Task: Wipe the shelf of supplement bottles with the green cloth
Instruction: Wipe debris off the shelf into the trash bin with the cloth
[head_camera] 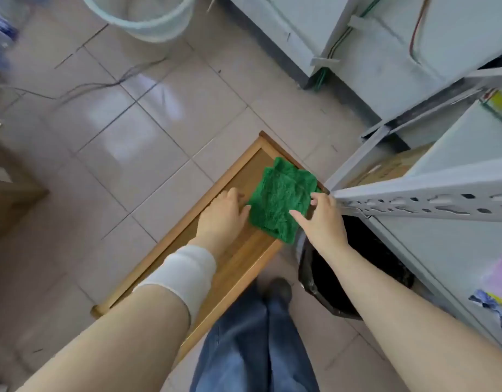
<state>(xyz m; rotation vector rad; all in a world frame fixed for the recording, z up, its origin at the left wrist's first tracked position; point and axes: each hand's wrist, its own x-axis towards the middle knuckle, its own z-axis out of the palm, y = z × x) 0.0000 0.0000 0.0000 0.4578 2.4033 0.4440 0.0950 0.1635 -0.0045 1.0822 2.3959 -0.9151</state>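
- Green cloth (282, 200): centre of the frame, right of middle; folded roughly square, held up between both hands above the far end of a wooden tray.
- Left hand (220, 219): at the cloth's left edge, fingers curled, thumb touching the fabric; whether the fingers grip underneath cannot be told. A white bandage (187, 274) wraps the forearm below the wrist.
- Right hand (322, 219): at the cloth's right edge, thumb and forefinger pinching the fabric, the other fingers loosely bent.
- Wooden tray (238, 250): long, shallow, raised rim; lying diagonally on the tiled floor (136, 142), running from lower left towards centre.
- Metal shelf (425, 198): right side of the frame; pale grey perforated rail jutting towards the right hand, just beside it. Items on it at the far right edge are blurred; bottles cannot be made out.
- Black-lined bin (357, 267): lower right of centre, beneath the shelf rail and the right forearm.
- Pale bucket (142, 21): top of the frame, left of centre, standing on the floor.
- Blue trousers (252, 343) and a dark shoe (278, 290): bottom centre, beside the tray.
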